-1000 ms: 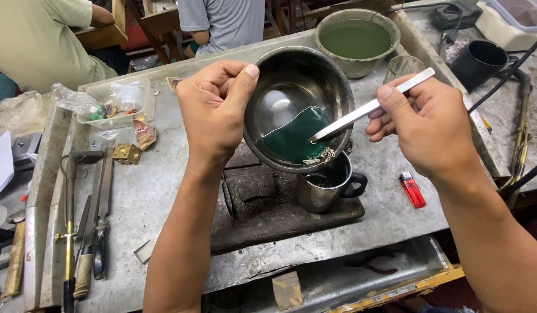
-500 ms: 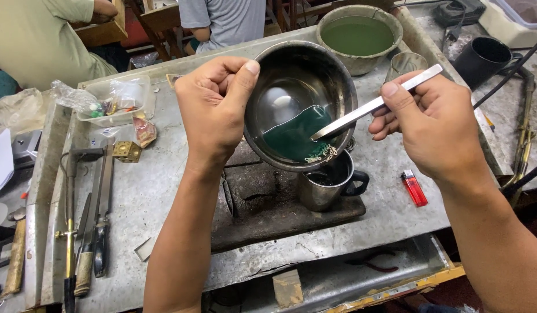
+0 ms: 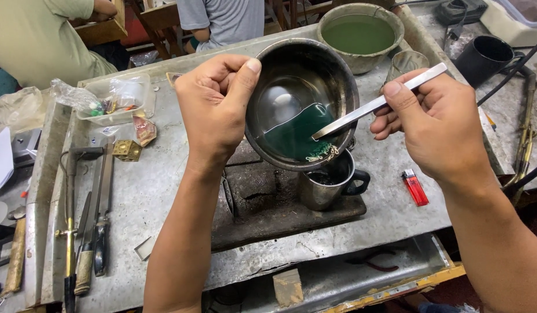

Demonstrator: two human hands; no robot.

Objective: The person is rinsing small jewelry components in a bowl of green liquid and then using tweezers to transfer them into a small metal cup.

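The left hand (image 3: 213, 110) grips the rim of a round steel bowl (image 3: 291, 75) and holds it tilted, so that a little dark green liquid (image 3: 294, 136) collects at the lower side. The thumb lies over the rim and the other fingers are curled closed at the outside wall. The bowl hangs in the air above the middle of the metal workbench (image 3: 158, 191), directly over a small steel mug (image 3: 326, 182) which stands on a dark scorched block (image 3: 268, 208).

The right hand (image 3: 436, 130) is closed around flat steel tweezers (image 3: 375, 104), pinched between thumb and fingers near the upper end. The tips reach into the liquid, close to a small chain-like piece of jewellery (image 3: 320, 153) that lies at the lowest lip of the bowl. I cannot tell if the tips really grip it.

The bowl seems thin and stiff, not heavy, but wet and probably slippery, so the rim hold with the thumb on top looks like the safe place. The jewellery piece seems very light, limp and delicate; it is better taken with the tweezer tips than with fingers.

A red lighter (image 3: 415, 187) lies to the right of the mug, near the right edge. A second bowl with pale green liquid (image 3: 359, 32) stands at the far edge, and hand tools (image 3: 86, 232) lie along the left edge
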